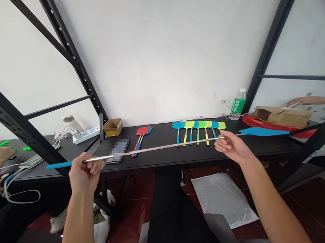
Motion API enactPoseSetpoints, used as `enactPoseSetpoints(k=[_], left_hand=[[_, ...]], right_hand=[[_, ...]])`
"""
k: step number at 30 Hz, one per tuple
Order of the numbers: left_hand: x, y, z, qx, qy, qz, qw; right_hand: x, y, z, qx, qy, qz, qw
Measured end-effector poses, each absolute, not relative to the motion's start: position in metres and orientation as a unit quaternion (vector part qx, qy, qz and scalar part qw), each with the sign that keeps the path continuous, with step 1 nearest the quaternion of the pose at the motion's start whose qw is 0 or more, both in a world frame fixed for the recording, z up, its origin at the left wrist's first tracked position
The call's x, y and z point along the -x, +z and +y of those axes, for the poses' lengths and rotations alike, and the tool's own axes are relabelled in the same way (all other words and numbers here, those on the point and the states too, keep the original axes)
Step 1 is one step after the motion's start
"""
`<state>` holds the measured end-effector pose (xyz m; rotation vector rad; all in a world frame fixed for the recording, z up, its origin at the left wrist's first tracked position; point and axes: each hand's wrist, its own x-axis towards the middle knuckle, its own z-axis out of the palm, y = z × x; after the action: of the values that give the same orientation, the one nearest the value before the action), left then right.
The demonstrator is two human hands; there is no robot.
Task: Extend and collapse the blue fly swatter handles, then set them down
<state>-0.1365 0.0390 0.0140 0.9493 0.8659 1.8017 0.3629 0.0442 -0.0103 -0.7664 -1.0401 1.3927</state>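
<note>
A telescopic fly swatter with a long metal rod is stretched out level above the table's front. My left hand is closed round the rod beside the blue handle, which sticks out to the left. Fingers of my right hand pinch the thin rod near the blue swatter head, seen nearly edge-on at the right. Behind the rod lies a row of several short fly swatters in blue, yellow and green. Left of them, a red fly swatter overlaps a blue one.
A small cardboard box, a blurred phone-like item and a power strip are on the left. A water bottle and brown packaging stand right. Black rack posts flank me. Another person's hand is far left.
</note>
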Motion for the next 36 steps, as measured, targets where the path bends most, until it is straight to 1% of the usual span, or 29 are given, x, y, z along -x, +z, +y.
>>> enactPoseSetpoints(k=[4,9,14,20,27,36], left_hand=[[0.135,0.015,0.041,-0.363,0.749,0.337,0.44],[0.132,0.011,0.048,-0.361,0.757,0.358,0.411],[0.13,0.007,0.05,-0.357,0.756,0.347,0.424],[0.135,0.005,0.049,-0.342,0.774,0.308,0.435],[0.131,0.008,0.049,-0.331,0.776,0.326,0.427],[0.132,0.007,0.051,-0.328,0.781,0.331,0.416]], right_hand=[[-0.355,-0.009,0.046,0.336,0.585,-0.42,0.607],[-0.354,-0.01,0.05,0.358,0.555,-0.399,0.636],[-0.354,-0.011,0.052,0.363,0.53,-0.386,0.662],[-0.348,-0.012,0.052,0.349,0.538,-0.388,0.661],[-0.344,-0.015,0.055,0.342,0.523,-0.383,0.681],[-0.346,-0.013,0.054,0.336,0.513,-0.393,0.685]])
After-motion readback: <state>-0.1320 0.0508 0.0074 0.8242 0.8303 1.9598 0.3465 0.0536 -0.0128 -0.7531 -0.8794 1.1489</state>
